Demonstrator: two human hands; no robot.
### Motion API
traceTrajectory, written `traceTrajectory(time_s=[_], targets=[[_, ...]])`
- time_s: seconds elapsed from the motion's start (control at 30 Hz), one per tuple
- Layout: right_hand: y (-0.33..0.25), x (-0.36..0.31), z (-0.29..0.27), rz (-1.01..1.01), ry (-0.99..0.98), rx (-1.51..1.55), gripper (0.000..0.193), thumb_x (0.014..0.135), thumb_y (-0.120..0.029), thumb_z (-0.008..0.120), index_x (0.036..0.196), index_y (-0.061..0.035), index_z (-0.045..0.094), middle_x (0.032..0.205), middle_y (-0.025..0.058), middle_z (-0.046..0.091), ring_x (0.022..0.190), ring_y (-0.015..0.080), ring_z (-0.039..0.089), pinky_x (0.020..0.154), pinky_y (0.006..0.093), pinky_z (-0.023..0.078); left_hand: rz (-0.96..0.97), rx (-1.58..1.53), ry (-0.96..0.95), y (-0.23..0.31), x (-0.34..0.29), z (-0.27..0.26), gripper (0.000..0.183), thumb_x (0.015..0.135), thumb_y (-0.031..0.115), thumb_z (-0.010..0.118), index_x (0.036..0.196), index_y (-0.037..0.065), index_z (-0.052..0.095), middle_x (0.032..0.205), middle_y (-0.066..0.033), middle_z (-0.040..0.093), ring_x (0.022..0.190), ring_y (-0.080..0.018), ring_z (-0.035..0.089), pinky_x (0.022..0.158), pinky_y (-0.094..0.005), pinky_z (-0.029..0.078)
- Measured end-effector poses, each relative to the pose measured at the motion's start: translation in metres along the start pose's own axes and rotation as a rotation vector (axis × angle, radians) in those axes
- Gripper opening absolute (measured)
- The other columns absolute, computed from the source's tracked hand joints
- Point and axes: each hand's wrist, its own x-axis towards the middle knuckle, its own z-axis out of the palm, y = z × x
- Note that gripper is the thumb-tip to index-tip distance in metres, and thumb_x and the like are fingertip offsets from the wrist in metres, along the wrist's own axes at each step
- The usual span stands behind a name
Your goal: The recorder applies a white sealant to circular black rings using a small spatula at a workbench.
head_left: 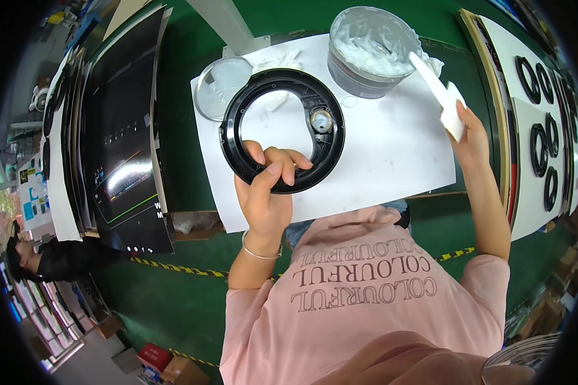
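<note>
My left hand is closed round the near edge of a black plastic ring-shaped housing, its fingertips curled over the rim into the opening. Inside the ring, at its right, a round recess with a metallic rim holds something pale. My right hand grips a white plastic spatula by its lower end. The spatula's tip points up and left to the rim of a translucent tub. Whitish, grease-like paste coats the tub's inside.
A white sheet covers the green table under the tub. Behind the ring lie a round clear lid and crumpled tissue. Black panels stand at left. Several black rings rest on white board at right. Another person is at far left.
</note>
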Motion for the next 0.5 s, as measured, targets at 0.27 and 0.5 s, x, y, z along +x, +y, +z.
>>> traceTrajectory(time_s=[0.27,0.5], targets=[[-0.031,-0.044,-0.009,-0.404,0.021,-0.279,0.031,0.085,-0.015,0.047,0.108,0.0049,0.044,0.092,0.0108,0.056,0.079,0.0152,0.056,0.068,0.0271,0.046,0.004,0.037,-0.034,-0.003,0.004,0.005,0.015,0.074,-0.001,0.041,0.082,0.008,0.032,0.059,-0.0084,0.045,0.068,-0.0254,0.052,0.072,-0.0369,0.040],[-0.042,-0.094,0.048,-0.951,-0.195,-0.829,0.022,0.081,-0.006,0.052,0.101,0.0030,0.049,0.085,0.0082,0.056,0.072,0.0097,0.052,0.065,0.0187,0.041,0.122,0.191,-0.144,-0.006,0.000,0.015,0.017,0.076,-0.005,0.042,0.080,0.006,0.030,0.058,-0.0084,0.045,0.066,-0.0231,0.053,0.069,-0.0363,0.043]])
